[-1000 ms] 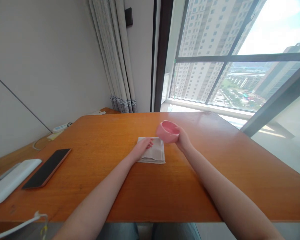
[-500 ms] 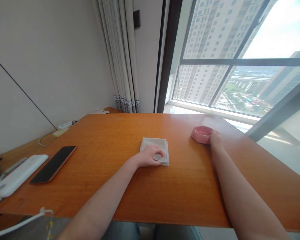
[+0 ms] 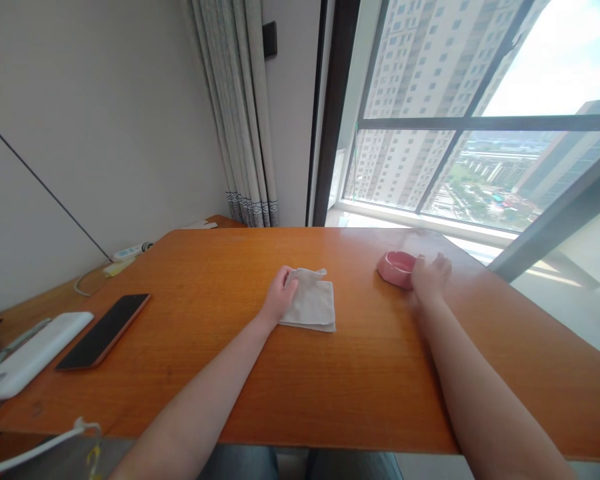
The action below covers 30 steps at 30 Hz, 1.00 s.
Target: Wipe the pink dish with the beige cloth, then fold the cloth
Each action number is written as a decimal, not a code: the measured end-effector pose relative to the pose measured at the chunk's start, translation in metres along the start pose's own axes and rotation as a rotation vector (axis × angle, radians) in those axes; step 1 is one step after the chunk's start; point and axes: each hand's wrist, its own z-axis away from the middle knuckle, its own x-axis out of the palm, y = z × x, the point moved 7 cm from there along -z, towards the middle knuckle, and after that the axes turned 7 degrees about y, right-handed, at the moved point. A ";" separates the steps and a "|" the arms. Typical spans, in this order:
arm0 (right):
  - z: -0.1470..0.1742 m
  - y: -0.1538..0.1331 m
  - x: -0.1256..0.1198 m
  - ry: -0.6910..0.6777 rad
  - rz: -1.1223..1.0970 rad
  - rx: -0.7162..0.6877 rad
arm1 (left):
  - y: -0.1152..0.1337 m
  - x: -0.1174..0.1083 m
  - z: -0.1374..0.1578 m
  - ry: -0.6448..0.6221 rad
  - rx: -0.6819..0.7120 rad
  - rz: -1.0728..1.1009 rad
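A folded pale grey cloth lies flat near the middle of the wooden table. My left hand pinches it at its far left corner, where the top edge is a little rumpled and raised. To the right, a low pink bowl with angular sides stands upright on the table. Right beside it is my right hand, its fingers spread. The hand overlaps the bowl's right side in view, and whether they touch is hard to tell.
A dark-screened phone and a long white device lie on the left of the wooden table. Behind them is a power strip by the wall. A white cable hangs at the front left. A large window rises beyond the right side.
My left hand has shifted from the cloth's middle to its left corner and gripped it. My right hand has let go of the pink bowl, its fingers now spread.
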 end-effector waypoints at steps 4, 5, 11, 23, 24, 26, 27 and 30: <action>0.059 -0.095 -0.004 0.016 -0.115 -0.460 | -0.001 -0.033 -0.003 0.377 0.027 0.019; 0.086 -0.116 0.004 -0.108 -0.156 -0.540 | -0.004 -0.038 -0.004 0.435 0.011 0.029; 0.247 -0.157 0.056 -0.872 0.134 -0.765 | -0.033 -0.060 -0.015 0.623 -0.136 0.141; 0.194 -0.125 0.079 -0.894 0.248 -0.755 | 0.035 -0.005 0.005 -0.060 0.597 -0.527; 0.194 -0.125 0.079 -0.907 0.247 -0.766 | 0.027 0.007 0.007 -0.215 0.573 -0.573; 0.193 -0.125 0.077 -0.922 0.256 -0.791 | 0.010 0.019 0.008 -0.378 0.497 -0.646; 0.191 -0.125 0.076 -0.922 0.261 -0.805 | 0.003 0.020 0.007 -0.400 0.457 -0.672; 0.183 -0.125 0.074 -0.890 0.258 -0.835 | -0.006 0.016 0.003 -0.441 0.387 -0.699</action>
